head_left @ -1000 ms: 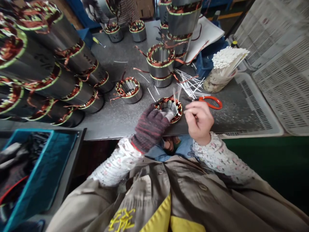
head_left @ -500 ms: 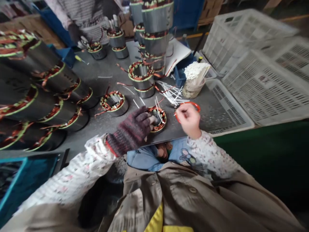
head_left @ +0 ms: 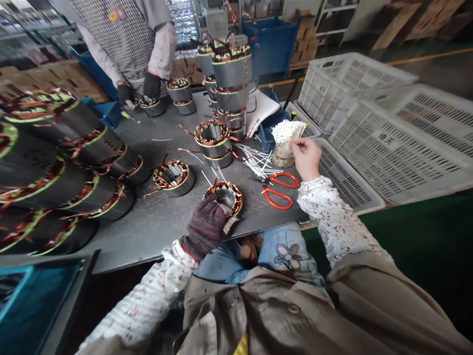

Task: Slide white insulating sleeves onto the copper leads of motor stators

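Observation:
My left hand, in a dark knitted glove with bare fingertips, grips the near left rim of a motor stator with copper windings. The stator stands upright close to the table's front edge. My bare right hand is at the right side of a cup packed with thin white tubes. Its thumb and forefinger are pinched against the bundle; what lies between them is too small to make out. Scissors with red handles lie on the table between my hands, touched by neither.
Loose white tubes lie beyond the scissors. Another stator and a stacked pair stand farther back. Tall stator stacks fill the left. Plastic crates stand right. Across the table, a person's gloved hands work at a stator.
My right hand has let go of the scissors and moved up to the cup of tubes. My left hand has shifted onto the stator's near rim. The view has tilted upward.

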The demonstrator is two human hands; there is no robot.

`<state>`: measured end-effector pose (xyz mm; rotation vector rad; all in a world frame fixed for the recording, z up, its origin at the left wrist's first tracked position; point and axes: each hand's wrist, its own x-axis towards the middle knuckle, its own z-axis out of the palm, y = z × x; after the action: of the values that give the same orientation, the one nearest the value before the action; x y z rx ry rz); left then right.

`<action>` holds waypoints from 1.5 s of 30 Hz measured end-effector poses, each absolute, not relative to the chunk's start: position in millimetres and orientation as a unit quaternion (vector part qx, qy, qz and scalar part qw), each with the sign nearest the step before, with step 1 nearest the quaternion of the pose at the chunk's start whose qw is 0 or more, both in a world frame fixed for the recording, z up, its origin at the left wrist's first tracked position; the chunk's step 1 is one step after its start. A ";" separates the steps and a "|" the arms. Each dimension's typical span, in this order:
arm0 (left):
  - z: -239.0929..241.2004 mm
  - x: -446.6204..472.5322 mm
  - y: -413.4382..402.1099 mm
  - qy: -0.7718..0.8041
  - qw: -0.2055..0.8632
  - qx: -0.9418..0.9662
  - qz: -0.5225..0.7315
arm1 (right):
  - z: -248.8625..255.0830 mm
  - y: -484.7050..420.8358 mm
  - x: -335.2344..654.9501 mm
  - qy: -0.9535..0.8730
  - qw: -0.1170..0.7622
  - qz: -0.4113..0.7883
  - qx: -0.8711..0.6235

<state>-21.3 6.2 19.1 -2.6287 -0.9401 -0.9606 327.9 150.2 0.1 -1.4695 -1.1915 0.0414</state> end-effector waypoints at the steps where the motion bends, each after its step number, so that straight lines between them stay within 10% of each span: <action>1: 17.4 -18.0 3.2 -0.328 0.116 -0.876 -0.333 | 1.3 149.7 327.6 -0.513 0.582 0.021 -0.630; 26: 5.5 -1.5 -16.0 -0.441 0.104 -0.813 -0.365 | 17.7 150.8 330.9 -0.497 0.548 0.093 -0.667; 39: 5.3 0.1 -13.4 -0.438 0.096 -0.805 -0.389 | 34.8 91.3 303.6 -0.487 0.678 0.071 -0.546; 45: 0.8 -2.7 -14.2 -0.452 0.089 -0.811 -0.362 | 17.8 -13.2 238.0 -0.755 0.547 0.051 -0.358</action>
<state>-2.7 -14.2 0.8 -2.4113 -1.3436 -1.0776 238.0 -13.2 17.8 -0.8494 -1.7887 0.1210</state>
